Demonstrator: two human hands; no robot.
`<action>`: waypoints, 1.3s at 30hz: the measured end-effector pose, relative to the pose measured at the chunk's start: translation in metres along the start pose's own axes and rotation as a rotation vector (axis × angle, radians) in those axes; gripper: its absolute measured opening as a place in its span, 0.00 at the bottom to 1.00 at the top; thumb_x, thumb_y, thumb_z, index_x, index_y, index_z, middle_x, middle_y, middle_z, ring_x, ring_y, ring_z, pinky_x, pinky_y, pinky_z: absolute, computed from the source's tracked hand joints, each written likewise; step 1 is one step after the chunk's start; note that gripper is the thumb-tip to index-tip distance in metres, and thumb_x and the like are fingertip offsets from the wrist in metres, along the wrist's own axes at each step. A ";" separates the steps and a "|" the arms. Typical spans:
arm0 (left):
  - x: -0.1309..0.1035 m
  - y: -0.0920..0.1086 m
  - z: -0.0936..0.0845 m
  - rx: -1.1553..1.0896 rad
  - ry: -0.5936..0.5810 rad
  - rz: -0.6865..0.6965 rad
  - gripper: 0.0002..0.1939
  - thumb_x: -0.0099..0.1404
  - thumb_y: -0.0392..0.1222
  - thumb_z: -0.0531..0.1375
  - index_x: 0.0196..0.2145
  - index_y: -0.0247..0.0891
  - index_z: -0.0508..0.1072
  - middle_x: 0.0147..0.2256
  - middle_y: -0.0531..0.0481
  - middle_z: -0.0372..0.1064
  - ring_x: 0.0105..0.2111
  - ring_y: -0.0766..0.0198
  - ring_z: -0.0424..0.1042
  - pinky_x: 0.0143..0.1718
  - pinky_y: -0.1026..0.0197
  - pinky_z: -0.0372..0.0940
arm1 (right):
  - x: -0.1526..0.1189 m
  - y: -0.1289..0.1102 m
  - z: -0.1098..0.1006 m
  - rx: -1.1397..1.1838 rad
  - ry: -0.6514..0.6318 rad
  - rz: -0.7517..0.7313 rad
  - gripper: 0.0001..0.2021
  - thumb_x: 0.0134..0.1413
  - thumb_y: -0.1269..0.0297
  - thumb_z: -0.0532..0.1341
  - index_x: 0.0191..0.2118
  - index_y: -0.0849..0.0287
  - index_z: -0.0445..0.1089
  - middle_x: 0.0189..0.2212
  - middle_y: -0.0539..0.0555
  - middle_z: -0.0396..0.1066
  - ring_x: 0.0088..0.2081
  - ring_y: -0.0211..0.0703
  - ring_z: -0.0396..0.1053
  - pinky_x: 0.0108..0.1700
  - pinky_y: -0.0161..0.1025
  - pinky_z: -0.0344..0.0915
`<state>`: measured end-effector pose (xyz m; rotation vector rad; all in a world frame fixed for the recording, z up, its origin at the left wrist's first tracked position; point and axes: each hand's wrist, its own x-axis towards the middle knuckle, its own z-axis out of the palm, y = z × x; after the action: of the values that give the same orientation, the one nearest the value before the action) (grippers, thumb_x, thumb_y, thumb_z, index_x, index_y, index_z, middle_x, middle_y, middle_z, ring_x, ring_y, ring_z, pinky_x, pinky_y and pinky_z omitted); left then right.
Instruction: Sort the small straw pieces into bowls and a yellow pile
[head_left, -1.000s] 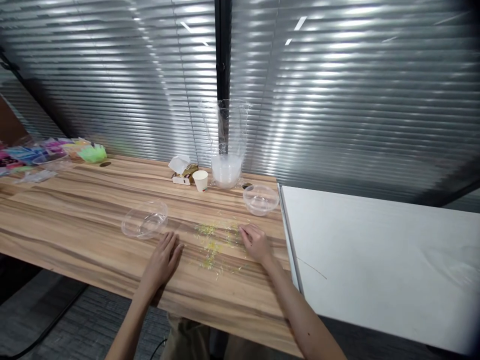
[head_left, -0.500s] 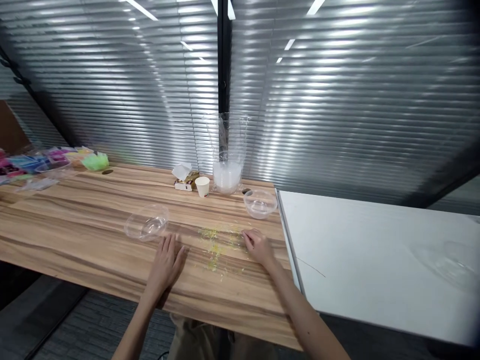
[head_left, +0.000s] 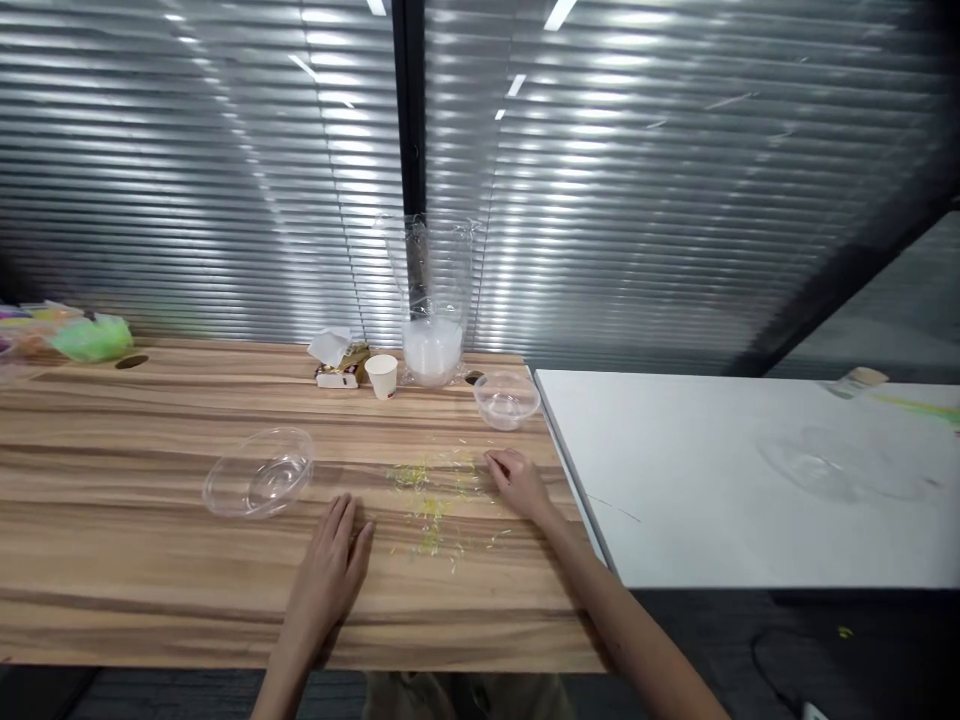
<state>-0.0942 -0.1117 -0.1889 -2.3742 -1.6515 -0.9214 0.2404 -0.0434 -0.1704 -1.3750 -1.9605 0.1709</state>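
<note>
Small yellow and clear slivers (head_left: 429, 512) lie scattered on the wooden table between my hands. My left hand (head_left: 330, 560) rests on the wood to their left, fingers stretched out, holding nothing. On their right side, my right hand (head_left: 517, 482) has its fingers pinched at the tabletop; whatever may be between the fingertips is too small to make out. A clear plastic bowl (head_left: 259, 475) stands beyond my left hand. Behind my right hand is a second clear bowl (head_left: 507, 402), apart from it.
At the back stand a tissue pack (head_left: 339, 362), a paper cup (head_left: 382, 377) and a clear bag holding white material (head_left: 433, 350). Bright green material in a bag (head_left: 94, 338) lies far left. A white table (head_left: 675, 470) adjoins on the right, with clear plastic lids (head_left: 814, 462) on it.
The view has turned to the right, so more of the white table shows. Both hands stay in nearly the same places on the table, the right one still pinched.
</note>
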 end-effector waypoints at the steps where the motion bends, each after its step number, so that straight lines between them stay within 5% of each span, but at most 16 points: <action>1: 0.000 0.000 0.000 -0.011 -0.005 0.011 0.26 0.71 0.52 0.45 0.60 0.34 0.58 0.57 0.34 0.60 0.59 0.47 0.58 0.56 0.42 0.61 | 0.000 -0.001 0.000 -0.007 0.001 0.008 0.12 0.63 0.68 0.53 0.37 0.57 0.74 0.36 0.55 0.76 0.39 0.44 0.72 0.43 0.37 0.66; 12: 0.008 0.013 -0.010 -0.125 -0.105 0.144 0.21 0.71 0.49 0.48 0.57 0.38 0.65 0.57 0.42 0.63 0.56 0.54 0.64 0.55 0.51 0.64 | -0.001 -0.006 -0.004 -0.035 0.000 -0.019 0.10 0.61 0.70 0.54 0.39 0.58 0.74 0.35 0.55 0.75 0.36 0.43 0.71 0.40 0.36 0.65; 22: 0.009 0.018 -0.030 -0.106 0.055 0.167 0.18 0.71 0.43 0.49 0.55 0.40 0.66 0.52 0.44 0.68 0.52 0.56 0.68 0.53 0.53 0.66 | -0.004 -0.006 -0.002 0.015 0.053 -0.031 0.12 0.62 0.68 0.53 0.38 0.57 0.75 0.35 0.55 0.76 0.36 0.43 0.73 0.39 0.36 0.67; 34: 0.008 0.022 -0.031 -0.020 -0.157 0.231 0.20 0.71 0.46 0.49 0.58 0.42 0.63 0.59 0.45 0.61 0.60 0.54 0.59 0.59 0.50 0.59 | -0.006 -0.013 -0.005 0.088 0.166 -0.015 0.14 0.62 0.66 0.51 0.36 0.59 0.75 0.31 0.58 0.76 0.32 0.46 0.73 0.36 0.38 0.68; 39: 0.010 0.023 -0.027 -0.033 -0.088 0.171 0.19 0.71 0.44 0.48 0.56 0.40 0.64 0.58 0.42 0.61 0.60 0.53 0.58 0.59 0.47 0.59 | -0.012 -0.035 -0.038 0.140 0.205 -0.040 0.16 0.64 0.64 0.49 0.40 0.59 0.74 0.32 0.58 0.76 0.35 0.46 0.73 0.39 0.42 0.70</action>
<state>-0.0832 -0.1242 -0.1559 -2.5637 -1.4428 -0.8318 0.2396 -0.0795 -0.1317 -1.2118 -1.7702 0.1397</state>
